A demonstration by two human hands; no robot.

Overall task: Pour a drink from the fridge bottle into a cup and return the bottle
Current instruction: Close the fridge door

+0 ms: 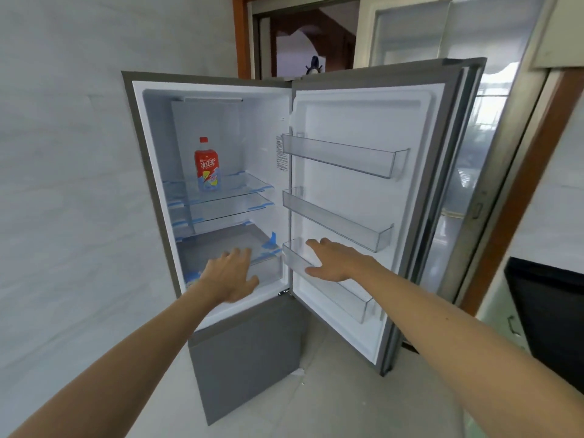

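A red-capped drink bottle (207, 165) with a red and blue label stands upright on the top glass shelf (249, 184) of the grey fridge (246, 349). The fridge door (357, 191) is swung wide to the right. My left hand (232, 275) is open in front of the bottom drawer, well below the bottle, holding nothing. My right hand (335, 259) is open, fingers spread, over the lowest door bin (354, 298). No cup is in view.
A white wall lies to the left of the fridge. Three clear door bins hang empty on the door. A dark appliance (550, 314) sits at the right edge. A brown-framed doorway (303, 36) is behind the fridge.
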